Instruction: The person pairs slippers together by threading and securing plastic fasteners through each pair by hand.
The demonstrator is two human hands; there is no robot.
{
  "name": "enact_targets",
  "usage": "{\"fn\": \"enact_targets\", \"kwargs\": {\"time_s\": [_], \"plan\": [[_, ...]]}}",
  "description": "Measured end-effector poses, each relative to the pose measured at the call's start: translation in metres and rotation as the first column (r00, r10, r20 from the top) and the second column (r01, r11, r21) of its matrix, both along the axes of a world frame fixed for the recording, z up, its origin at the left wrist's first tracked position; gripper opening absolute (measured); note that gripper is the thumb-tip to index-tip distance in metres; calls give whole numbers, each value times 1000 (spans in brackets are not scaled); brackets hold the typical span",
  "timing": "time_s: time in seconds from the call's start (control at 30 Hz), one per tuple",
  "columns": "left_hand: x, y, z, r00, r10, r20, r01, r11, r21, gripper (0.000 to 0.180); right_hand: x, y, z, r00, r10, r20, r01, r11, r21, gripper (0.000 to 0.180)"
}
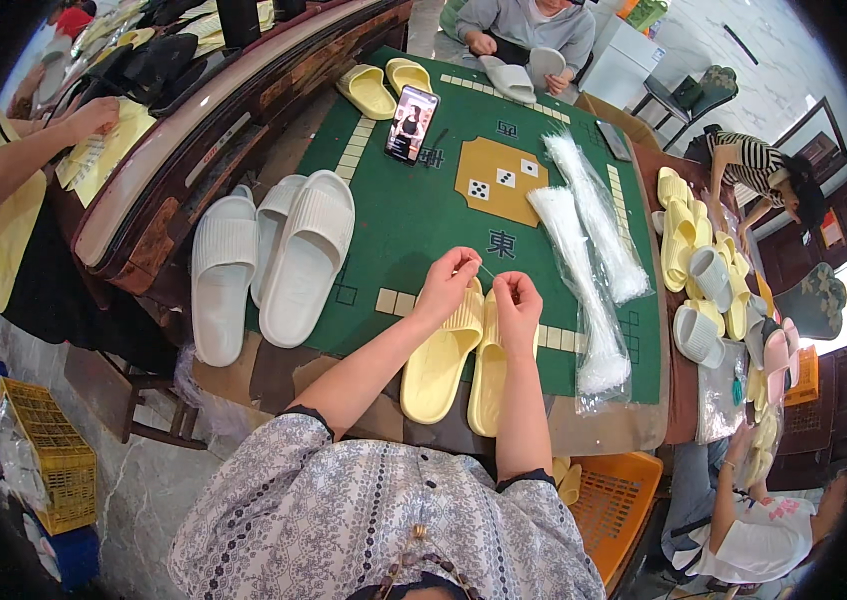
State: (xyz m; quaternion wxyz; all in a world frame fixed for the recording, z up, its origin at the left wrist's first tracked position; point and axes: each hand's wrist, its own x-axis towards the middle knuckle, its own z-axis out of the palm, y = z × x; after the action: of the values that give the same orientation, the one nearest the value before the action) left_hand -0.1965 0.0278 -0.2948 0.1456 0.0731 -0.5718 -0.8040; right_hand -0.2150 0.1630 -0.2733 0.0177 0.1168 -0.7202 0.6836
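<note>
A pair of pale yellow slide slippers (436, 372) lies side by side at the table's near edge, toes pointing away from me. Above their toe ends, my left hand (447, 288) and my right hand (517, 312) each pinch with the fingertips. Between them runs a thin white plastic strand (487, 270), mostly hidden by the fingers. Two clear bags of similar white strands, a nearer bag (589, 320) and a farther bag (599, 215), lie to the right of my hands. At the left rest several white slide slippers (306, 262), one propped on another.
A phone (412, 124) stands upright on the green table mat (384, 215), near another yellow pair (368, 92). Across the table a person holds grey slippers (546, 66). Many slippers (681, 240) pile up at the right. An orange crate (616, 505) sits below the table, a yellow crate (52, 455) at the left.
</note>
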Motion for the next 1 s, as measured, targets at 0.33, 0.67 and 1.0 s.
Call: {"fn": "enact_targets", "kwargs": {"time_s": [0.33, 0.67, 1.0], "plan": [[0, -4, -4, 1000, -13, -12, 11, 989, -149, 12, -5, 2, -3, 1000, 7, 6, -6, 998, -55, 6], [82, 8, 50, 912, 78, -404, -391, 468, -793, 37, -17, 20, -14, 976, -53, 210, 110, 956, -272, 12], [125, 54, 38, 996, 51, 66, 54, 219, -974, 87, -18, 22, -6, 984, -13, 177, 93, 889, -449, 11]]}}
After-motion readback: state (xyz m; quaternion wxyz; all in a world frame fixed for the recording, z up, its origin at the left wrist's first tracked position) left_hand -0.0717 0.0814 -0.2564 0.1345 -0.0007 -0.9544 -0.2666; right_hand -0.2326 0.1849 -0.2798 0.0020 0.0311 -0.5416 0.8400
